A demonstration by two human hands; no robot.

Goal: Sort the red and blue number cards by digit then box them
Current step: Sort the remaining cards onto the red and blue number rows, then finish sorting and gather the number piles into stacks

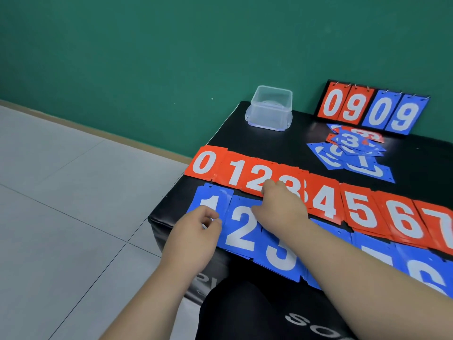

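Observation:
Red number cards lie in a row on the black table (289, 136), from the red 0 (204, 163) rightward to a red 7 (441, 227) cut by the frame edge. Below runs a blue row: blue 1 (215, 197), blue 2 (241, 231), blue 3 (279, 253), then more under my right forearm. My left hand (196, 234) pinches the lower right edge of the blue 1. My right hand (279, 204) rests over the top of the blue 2 with fingers reaching the red 2 (257, 177) and red 3.
A clear plastic box (270, 107) stands at the table's back left. A flip scoreboard (372, 109) reading 09 09 leans at the back. In front of it lies a loose heap of blue and red cards (353, 150). Grey tiled floor is on the left.

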